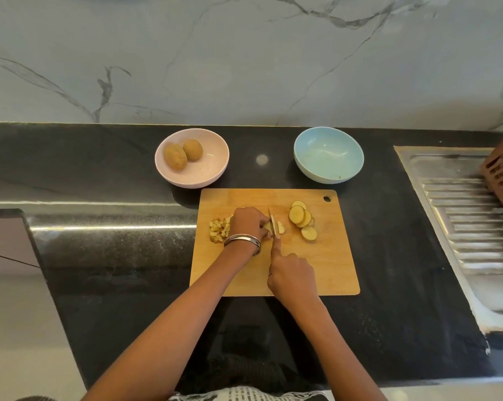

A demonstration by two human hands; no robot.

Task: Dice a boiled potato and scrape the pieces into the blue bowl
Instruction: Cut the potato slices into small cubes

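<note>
On the dark counter (114,256) lies a wooden cutting board (325,270), the blue bowl (328,154) (empty) behind it. The right hand (292,274) grips a knife (272,225), forefinger along its spine; the left hand (249,222) curls over potato strips (279,227), between diced pieces (219,230) and slices (302,219).

Both forearms are bare, with no sleeves showing anywhere along them. The left hand (249,222) has thin silver metal bangles (242,241) stacked at the wrist, plain and polished. The right hand (292,274) has a dark narrow ring (270,274) on one finger. At the bottom edge, a strip of white garment (244,394) with dark dashed stripes shows.
</note>
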